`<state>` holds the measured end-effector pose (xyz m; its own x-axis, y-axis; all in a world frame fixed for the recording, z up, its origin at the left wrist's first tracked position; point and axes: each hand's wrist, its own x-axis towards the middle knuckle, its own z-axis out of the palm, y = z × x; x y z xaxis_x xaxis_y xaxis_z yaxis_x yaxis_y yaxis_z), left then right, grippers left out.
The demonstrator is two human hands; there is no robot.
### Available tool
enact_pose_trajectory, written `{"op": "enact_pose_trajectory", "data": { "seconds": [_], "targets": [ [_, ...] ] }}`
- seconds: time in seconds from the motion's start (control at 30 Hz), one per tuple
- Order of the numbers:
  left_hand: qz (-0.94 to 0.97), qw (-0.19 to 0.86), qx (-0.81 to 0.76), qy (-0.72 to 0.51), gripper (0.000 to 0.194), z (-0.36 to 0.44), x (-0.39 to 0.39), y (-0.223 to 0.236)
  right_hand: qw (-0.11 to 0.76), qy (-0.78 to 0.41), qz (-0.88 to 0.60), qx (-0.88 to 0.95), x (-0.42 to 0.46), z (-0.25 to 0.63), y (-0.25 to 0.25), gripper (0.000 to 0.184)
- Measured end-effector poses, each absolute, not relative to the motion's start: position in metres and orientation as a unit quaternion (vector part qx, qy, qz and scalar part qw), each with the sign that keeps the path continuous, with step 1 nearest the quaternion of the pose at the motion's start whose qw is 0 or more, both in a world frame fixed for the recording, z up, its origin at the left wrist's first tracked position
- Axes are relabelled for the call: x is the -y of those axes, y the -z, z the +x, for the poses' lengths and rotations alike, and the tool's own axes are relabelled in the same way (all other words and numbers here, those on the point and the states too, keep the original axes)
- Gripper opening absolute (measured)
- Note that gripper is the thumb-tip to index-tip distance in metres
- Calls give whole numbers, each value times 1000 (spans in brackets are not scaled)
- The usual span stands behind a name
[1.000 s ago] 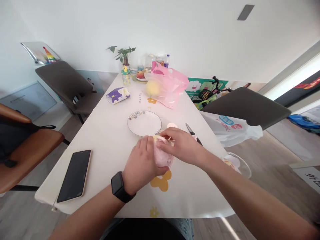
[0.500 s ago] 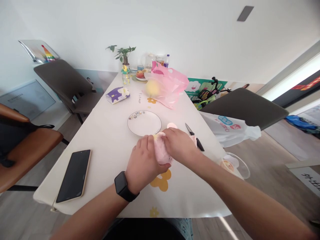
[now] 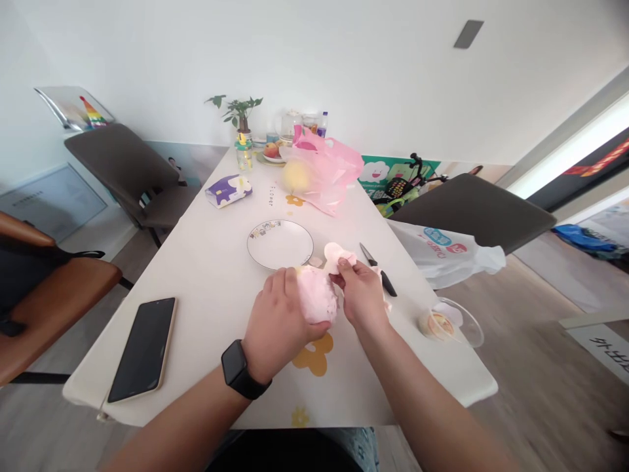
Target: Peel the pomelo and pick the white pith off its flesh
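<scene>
My left hand (image 3: pixel 278 321), with a black watch on the wrist, is closed round a pale pink round lump that looks like a peeled fruit (image 3: pixel 317 300), holding it on the white table (image 3: pixel 211 275). Against the lump's right side, my right hand (image 3: pixel 363 298) pinches a pale pink flap of peel (image 3: pixel 335 255) that stands up above its fingers. A white plate (image 3: pixel 280 244) lies just behind both hands, and a black-handled knife (image 3: pixel 378 278) lies to the right of my right hand.
A black phone (image 3: pixel 142 347) lies near the table's left front corner. A clear bowl of scraps (image 3: pixel 452 321) sits at the right edge, a white plastic bag (image 3: pixel 442 252) hanging beyond it. Farther back are a pink bag (image 3: pixel 322 170), a tissue pack (image 3: pixel 228 190) and chairs (image 3: pixel 128 170).
My right hand has slid off the top of the pink lump to its right side and drawn a flap of peel up and away. My left hand keeps its hold.
</scene>
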<state>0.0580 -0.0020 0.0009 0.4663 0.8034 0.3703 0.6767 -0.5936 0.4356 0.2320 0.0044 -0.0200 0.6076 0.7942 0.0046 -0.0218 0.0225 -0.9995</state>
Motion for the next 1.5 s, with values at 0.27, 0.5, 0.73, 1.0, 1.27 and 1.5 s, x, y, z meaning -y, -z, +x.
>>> {"op": "enact_pose_trajectory", "data": {
  "seconds": [0.27, 0.5, 0.73, 1.0, 1.27, 1.5],
  "targets": [
    [842, 110, -427, -310, 83, 45, 1, 8, 588, -201, -691, 370, -13, 284, 8, 31],
    [839, 114, -428, -316, 86, 43, 2, 10, 147, -64, -765, 624, -16, 307, -8, 42],
    [854, 117, -400, -312, 96, 40, 5, 14, 142, -272, -590, 747, 3, 259, -55, 38],
    [872, 134, -362, -301, 110, 36, 4, 17, -16, -218, -569, 792, -18, 250, -84, 11],
    [874, 120, -348, -316, 106, 37, 12, 16, -27, -214, -576, 788, -23, 250, -88, 14],
    [877, 111, -348, -312, 106, 37, 11, 16, -26, -206, -597, 775, -22, 245, -81, 35]
  ]
}}
